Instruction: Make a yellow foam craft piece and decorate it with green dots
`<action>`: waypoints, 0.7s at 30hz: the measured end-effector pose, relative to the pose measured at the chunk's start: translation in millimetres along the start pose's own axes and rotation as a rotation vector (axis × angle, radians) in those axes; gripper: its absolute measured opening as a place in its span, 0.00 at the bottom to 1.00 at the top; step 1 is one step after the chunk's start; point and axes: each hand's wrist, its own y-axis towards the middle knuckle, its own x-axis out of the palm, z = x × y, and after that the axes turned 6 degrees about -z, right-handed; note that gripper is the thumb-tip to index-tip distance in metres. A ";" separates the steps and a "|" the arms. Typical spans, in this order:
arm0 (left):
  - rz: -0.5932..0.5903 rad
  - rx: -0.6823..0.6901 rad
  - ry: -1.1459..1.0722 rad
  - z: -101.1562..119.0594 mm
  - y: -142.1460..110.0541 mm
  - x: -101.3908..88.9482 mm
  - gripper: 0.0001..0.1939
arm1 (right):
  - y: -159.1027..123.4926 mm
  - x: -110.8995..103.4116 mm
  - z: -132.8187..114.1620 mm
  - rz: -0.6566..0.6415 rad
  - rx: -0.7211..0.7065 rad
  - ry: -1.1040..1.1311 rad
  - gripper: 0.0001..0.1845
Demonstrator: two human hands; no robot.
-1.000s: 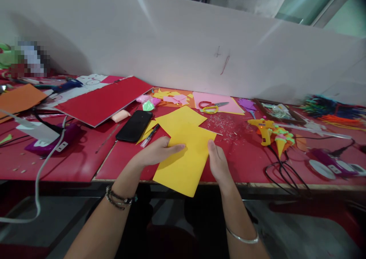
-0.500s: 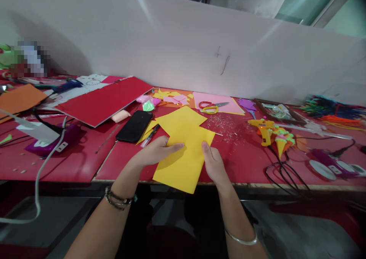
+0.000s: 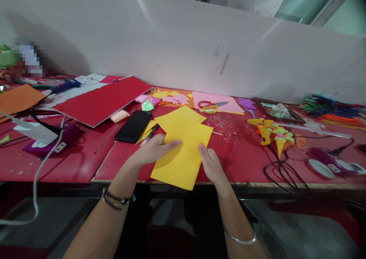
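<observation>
Between my two hands is a yellow sheet (image 3: 180,163) of paper or thin foam, tilted over the table's front edge. My left hand (image 3: 154,149) grips its left side, thumb flat on top and the other fingers hidden beneath. On the right edge my right hand (image 3: 211,163) pinches it, thumb on the front face. Behind it lies another yellow piece (image 3: 183,117), partly covered by the held sheet. A black phone (image 3: 134,126) and a pen (image 3: 150,134) rest just left of my left hand.
Scissors (image 3: 213,107) lie on a pink sheet (image 3: 197,98) at the back. A yellow glue gun (image 3: 263,130) stands to the right, its black cable looping near the table edge. Leftward are a red board (image 3: 105,100) and a purple power strip (image 3: 54,139). White shreds litter the red tabletop (image 3: 240,163).
The yellow sheet and both hands have shifted very slightly left, with the sheet's lower edge a little higher. My grip looks the same.
</observation>
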 end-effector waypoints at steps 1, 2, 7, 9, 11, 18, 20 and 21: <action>0.011 0.002 0.002 -0.2 0.0 -0.2 0.16 | -0.4 -0.5 0.8 -0.008 0.011 0.005 0.25; 0.026 0.007 0.011 -0.5 0.0 -0.5 0.17 | -0.8 -0.9 2.1 -0.016 0.019 0.009 0.25; 0.064 0.026 0.025 -0.1 -0.2 -1.7 0.19 | 0.3 -0.5 8.6 -0.099 -0.013 0.004 0.24; 0.054 0.024 0.021 1.1 -0.3 -1.6 0.20 | 1.2 0.2 9.4 -0.126 -0.018 0.003 0.24; 0.033 0.023 0.017 1.8 -0.4 -2.0 0.20 | 1.5 1.0 9.4 -0.144 -0.015 0.023 0.24; 0.020 0.017 0.045 -2.4 1.3 -8.0 0.23 | 0.8 3.1 9.8 -0.134 0.029 -0.045 0.26; 0.019 0.009 0.041 -3.0 1.7 -9.0 0.23 | 1.2 3.2 9.5 -0.135 0.032 -0.060 0.27; 0.017 0.011 0.023 -2.8 1.8 -9.3 0.22 | 1.4 3.3 9.1 -0.136 0.030 -0.056 0.27</action>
